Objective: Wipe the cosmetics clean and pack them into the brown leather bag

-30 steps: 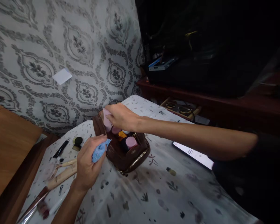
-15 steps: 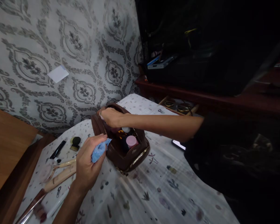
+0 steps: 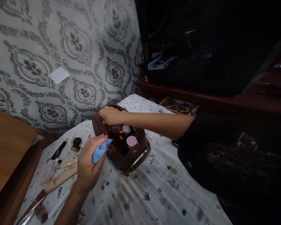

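Observation:
A brown zippered bag [image 3: 121, 164] stands unzipped on the patterned cloth. Inside it I see a jar with a pink lid [image 3: 132, 142], a round whitish lid [image 3: 126, 128] and a dark item with orange marks. In my left hand [image 3: 90, 162] a crumpled light-blue cloth [image 3: 100, 153] is squeezed, close to the bag's near left side. My right hand [image 3: 111, 115] reaches across the bag to its far left rim. Its fingers bend down at the opening, and their tips are hidden, so a grip cannot be made out.
On the left lie a black tube [image 3: 58, 150], a small dark round item [image 3: 77, 142], a beige tube [image 3: 61, 179] and a brush-like handle [image 3: 34, 206]. An open drawer [image 3: 181, 107] sits under the dark red shelf [image 3: 154, 84]. The patterned wall rises behind.
My right hand has shifted slightly up and left at the bag's rim, and its forearm has moved a little too. My left hand keeps the blue cloth in nearly the same place.

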A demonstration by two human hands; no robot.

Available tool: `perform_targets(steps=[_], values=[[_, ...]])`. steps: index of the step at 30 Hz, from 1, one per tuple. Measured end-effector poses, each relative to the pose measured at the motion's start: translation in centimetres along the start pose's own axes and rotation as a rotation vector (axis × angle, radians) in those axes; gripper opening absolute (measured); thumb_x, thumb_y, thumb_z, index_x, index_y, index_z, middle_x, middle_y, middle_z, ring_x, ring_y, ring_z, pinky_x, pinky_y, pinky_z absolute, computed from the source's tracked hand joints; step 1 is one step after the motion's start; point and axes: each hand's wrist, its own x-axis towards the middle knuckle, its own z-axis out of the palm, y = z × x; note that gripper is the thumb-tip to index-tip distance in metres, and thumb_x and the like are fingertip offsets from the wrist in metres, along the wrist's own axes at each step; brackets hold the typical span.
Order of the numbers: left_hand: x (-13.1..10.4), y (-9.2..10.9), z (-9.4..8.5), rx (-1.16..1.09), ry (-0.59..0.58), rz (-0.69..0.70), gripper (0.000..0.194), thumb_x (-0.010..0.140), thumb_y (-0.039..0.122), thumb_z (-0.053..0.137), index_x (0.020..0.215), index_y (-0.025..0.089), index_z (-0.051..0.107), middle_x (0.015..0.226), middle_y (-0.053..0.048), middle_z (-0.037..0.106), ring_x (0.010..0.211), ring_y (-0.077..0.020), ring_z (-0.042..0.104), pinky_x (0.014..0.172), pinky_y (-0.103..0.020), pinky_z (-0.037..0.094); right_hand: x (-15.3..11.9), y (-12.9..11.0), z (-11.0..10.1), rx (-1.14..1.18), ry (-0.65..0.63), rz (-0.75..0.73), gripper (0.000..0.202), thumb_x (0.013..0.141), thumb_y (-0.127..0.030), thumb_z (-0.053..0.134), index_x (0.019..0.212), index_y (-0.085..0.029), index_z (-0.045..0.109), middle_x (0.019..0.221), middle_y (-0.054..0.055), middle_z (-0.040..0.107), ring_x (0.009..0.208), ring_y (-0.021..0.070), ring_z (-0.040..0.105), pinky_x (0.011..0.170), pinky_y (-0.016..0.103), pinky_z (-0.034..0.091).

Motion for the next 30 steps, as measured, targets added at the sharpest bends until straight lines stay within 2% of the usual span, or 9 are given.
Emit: perform_targets(steps=[4, 7, 13, 19, 25, 30], values=[[0.1, 0.2, 0.0, 0.001, 0.000, -0.003, 0.022, 0.093, 0.026, 0.058, 0.114, 0.022, 0.064, 0.116, -0.007, 0.070, 0.112, -0.0221, 0.064, 0.099, -0.036, 0.049, 0.7, 0.1, 0.1, -0.007, 0.005, -0.010, 0.035, 0.079, -0.009, 0.064, 0.113, -0.012, 0.072, 0.118, 0.018, 0.071, 0.111, 0.0320, 0.068, 0.085, 0.033, 0.056], [0.0, 0.3, 0.0, -0.004, 0.001, -0.012, 0.023, 0.093, 0.025, 0.058, 0.114, 0.023, 0.064, 0.116, -0.007, 0.069, 0.112, -0.0216, 0.064, 0.099, -0.035, 0.049, 1.2, 0.2, 0.3, 0.006, -0.002, 0.005, 0.041, 0.076, -0.006, 0.064, 0.115, -0.014, 0.071, 0.119, 0.017, 0.071, 0.110, 0.0325, 0.068, 0.083, 0.034, 0.057], [-0.2, 0.5, -0.2, -0.014, -0.014, -0.026, 0.022, 0.094, 0.025, 0.057, 0.114, 0.023, 0.064, 0.119, -0.008, 0.069, 0.115, -0.0212, 0.063, 0.101, -0.035, 0.048, 0.9, 0.1, 0.7, 0.026, 0.021, -0.010, 0.038, 0.078, -0.007, 0.063, 0.116, -0.009, 0.070, 0.122, 0.022, 0.069, 0.116, 0.0343, 0.065, 0.090, 0.036, 0.055], [-0.2, 0.8, -0.5, -0.019, -0.041, -0.060, 0.022, 0.094, 0.027, 0.056, 0.114, 0.022, 0.063, 0.124, -0.009, 0.068, 0.119, -0.0216, 0.062, 0.103, -0.036, 0.048, -0.2, -0.1, 0.4, 0.083, 0.002, 0.023, 0.046, 0.076, -0.003, 0.063, 0.120, -0.012, 0.068, 0.118, 0.018, 0.072, 0.110, 0.0333, 0.068, 0.085, 0.035, 0.056], [-0.4, 0.9, -0.6, 0.005, -0.044, -0.052, 0.023, 0.094, 0.028, 0.056, 0.115, 0.021, 0.064, 0.127, -0.009, 0.067, 0.118, -0.0216, 0.063, 0.103, -0.036, 0.049, -0.4, -0.2, 0.6, 0.145, 0.058, 0.078, 0.062, 0.077, -0.005, 0.064, 0.138, -0.006, 0.051, 0.132, 0.023, 0.062, 0.118, 0.0349, 0.063, 0.089, 0.036, 0.054], [-0.4, 0.6, -0.5, 0.002, -0.039, -0.045, 0.023, 0.094, 0.026, 0.056, 0.115, 0.021, 0.063, 0.127, -0.008, 0.067, 0.120, -0.0201, 0.062, 0.105, -0.034, 0.047, 0.3, -0.1, 0.7, 0.196, 0.086, 0.092, 0.061, 0.073, -0.001, 0.066, 0.133, -0.009, 0.056, 0.129, 0.021, 0.065, 0.115, 0.0345, 0.065, 0.086, 0.035, 0.055]])
